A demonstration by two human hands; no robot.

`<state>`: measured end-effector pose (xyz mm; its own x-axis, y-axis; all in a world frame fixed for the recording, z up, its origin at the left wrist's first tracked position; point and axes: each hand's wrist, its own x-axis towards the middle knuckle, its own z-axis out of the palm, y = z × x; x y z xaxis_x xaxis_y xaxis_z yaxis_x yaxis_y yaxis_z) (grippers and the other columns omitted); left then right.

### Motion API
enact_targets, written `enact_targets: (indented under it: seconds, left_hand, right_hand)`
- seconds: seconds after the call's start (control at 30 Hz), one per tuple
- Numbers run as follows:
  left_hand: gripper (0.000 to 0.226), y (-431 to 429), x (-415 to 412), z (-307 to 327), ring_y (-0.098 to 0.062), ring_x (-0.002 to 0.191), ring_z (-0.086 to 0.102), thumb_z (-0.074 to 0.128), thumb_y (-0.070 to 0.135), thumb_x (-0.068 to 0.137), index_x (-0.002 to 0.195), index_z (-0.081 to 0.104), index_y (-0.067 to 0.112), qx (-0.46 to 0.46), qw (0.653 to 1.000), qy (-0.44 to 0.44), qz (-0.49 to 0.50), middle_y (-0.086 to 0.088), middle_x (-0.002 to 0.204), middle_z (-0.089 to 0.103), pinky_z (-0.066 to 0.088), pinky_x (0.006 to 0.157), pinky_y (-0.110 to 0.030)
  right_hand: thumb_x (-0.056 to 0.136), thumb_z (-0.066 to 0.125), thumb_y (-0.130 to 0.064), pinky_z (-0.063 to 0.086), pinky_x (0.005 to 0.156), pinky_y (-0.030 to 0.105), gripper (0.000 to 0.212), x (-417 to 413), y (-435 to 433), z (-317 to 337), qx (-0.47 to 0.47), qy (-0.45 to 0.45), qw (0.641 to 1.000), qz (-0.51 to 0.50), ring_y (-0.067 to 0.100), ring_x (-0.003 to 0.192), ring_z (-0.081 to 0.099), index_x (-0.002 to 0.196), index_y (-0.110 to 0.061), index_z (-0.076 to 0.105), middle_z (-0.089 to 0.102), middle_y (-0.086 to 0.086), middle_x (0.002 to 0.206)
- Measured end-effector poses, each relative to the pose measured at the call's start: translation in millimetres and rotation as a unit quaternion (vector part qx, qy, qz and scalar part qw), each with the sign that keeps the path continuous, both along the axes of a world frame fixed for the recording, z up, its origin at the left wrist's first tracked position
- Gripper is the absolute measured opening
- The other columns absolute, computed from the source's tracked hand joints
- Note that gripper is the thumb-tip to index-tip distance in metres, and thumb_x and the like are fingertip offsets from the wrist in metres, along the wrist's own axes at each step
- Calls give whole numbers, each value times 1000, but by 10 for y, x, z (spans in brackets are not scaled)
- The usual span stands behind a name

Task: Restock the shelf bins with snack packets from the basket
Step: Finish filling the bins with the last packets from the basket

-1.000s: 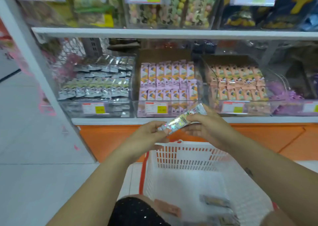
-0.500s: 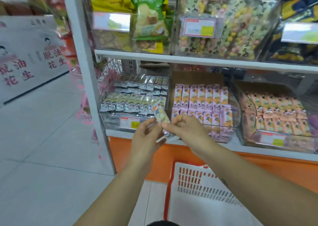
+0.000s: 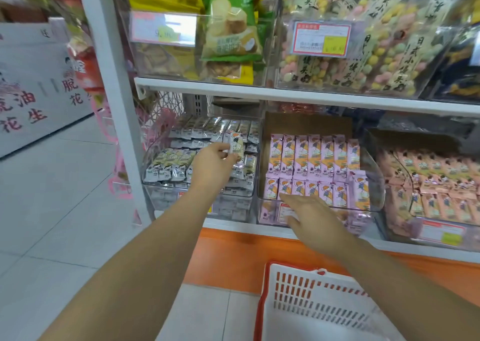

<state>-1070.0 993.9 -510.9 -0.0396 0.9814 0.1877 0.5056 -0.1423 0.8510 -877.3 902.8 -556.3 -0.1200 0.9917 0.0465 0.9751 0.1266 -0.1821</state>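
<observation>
Pinching a silver foil snack packet upright in my left hand above the clear plastic bin; right hand spread, empty.

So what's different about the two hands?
The left hand pinches a silvery packet; the right hand holds nothing, its fingers straight. The left hand is up at the bin of silvery packets; the right hand is lower, before the bin of pink packets. Both reach toward the same shelf.
</observation>
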Motion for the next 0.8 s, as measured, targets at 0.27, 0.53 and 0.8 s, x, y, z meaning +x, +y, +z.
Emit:
enact_targets:
  seconds: [0.27, 0.53, 0.8]
  left_hand:
    - [29, 218, 311, -106, -22, 69, 57, 49, 25, 97, 123, 59, 18, -5, 989, 148, -20, -7, 96, 70, 49, 65, -30]
    - [33, -44, 262, -103, -26, 81, 63, 47, 25, 97, 129, 56, 20, 103, 973, 207, 0, -7, 100, 69, 51, 69, -36]
    - [29, -1002, 476, -1201, -9, 86, 59, 49, 14, 87, 109, 67, 16, 164, 962, 111, -186, 2, 102, 67, 41, 74, -18]
  right_hand:
    - [97, 48, -32, -1, 118, 33, 58, 59, 44, -109, 35, -7, 999, 18, 11, 141, 25, 149, -25, 23, 32, -7, 152]
    - [98, 46, -28, -7, 114, 22, 53, 133, -16, -163, 86, 66, 991, 81, 10, 144, 17, 148, -24, 28, 29, -8, 153]
    - [88, 49, -21, 43, 86, 25, 27, 678, -718, -1076, 59, 146, 987, 19, 16, 97, 60, 105, -16, 69, 69, -2, 103]
